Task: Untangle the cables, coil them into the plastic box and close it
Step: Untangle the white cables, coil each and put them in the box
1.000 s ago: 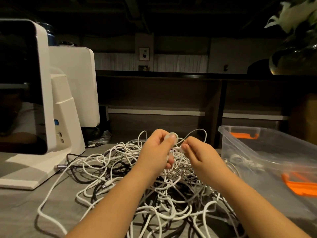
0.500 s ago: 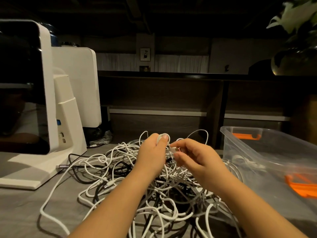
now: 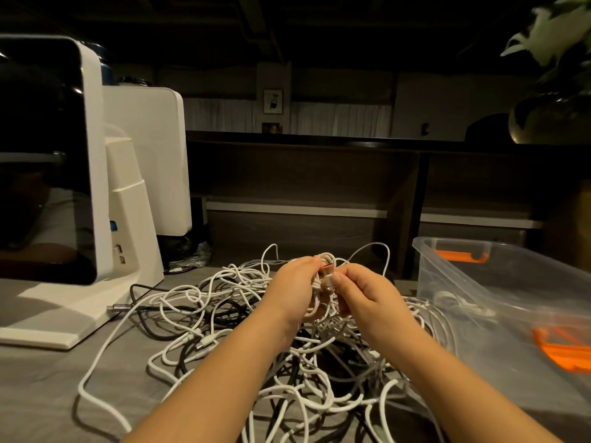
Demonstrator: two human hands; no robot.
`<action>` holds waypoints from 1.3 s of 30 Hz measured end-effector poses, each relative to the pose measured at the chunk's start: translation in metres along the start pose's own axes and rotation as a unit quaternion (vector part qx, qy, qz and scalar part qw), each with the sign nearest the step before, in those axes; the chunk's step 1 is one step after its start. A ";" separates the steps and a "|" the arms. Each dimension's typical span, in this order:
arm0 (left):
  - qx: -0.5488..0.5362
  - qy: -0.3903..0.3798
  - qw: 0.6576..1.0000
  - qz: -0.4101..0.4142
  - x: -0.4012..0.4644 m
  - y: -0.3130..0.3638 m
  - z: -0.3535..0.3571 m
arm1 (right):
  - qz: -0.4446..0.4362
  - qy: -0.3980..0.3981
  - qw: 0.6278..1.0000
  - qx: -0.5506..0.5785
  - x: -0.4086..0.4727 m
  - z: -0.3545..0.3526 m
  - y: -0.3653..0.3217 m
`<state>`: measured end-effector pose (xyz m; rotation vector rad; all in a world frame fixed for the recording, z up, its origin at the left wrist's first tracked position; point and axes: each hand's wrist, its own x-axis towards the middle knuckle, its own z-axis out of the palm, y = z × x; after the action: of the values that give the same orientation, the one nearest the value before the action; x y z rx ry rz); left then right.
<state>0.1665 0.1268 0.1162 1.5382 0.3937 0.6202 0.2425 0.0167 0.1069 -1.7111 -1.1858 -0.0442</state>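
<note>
A big tangle of white and black cables [image 3: 224, 318] lies spread on the grey table. Above its middle, my left hand [image 3: 292, 289] grips a small bundle of white cable loops [image 3: 325, 284]. My right hand [image 3: 361, 292] is right beside it, its fingers curled and pinching a white cable end at that bundle. The clear plastic box [image 3: 499, 282] with orange latches stands open at the right, touching the pile's edge; a coiled white cable [image 3: 454, 298] lies inside it.
A white device with a dark screen [image 3: 80, 193] stands at the left, a black cable plugged near its base. A dark wooden shelf unit [image 3: 319, 187] runs along the back. A dark vase with a plant [image 3: 550, 113] is at the upper right.
Both hands have dropped slightly and closed together over the small white bundle; the right hand's fingers now curl in against it.
</note>
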 end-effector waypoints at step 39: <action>0.312 0.001 0.913 0.263 0.004 0.001 -0.014 | -0.022 0.057 0.991 -0.121 -0.005 -0.007 -0.001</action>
<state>0.1612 0.1399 0.1179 2.2931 0.1746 0.9744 0.2425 0.0084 0.1085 -1.8644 -1.1710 -0.3197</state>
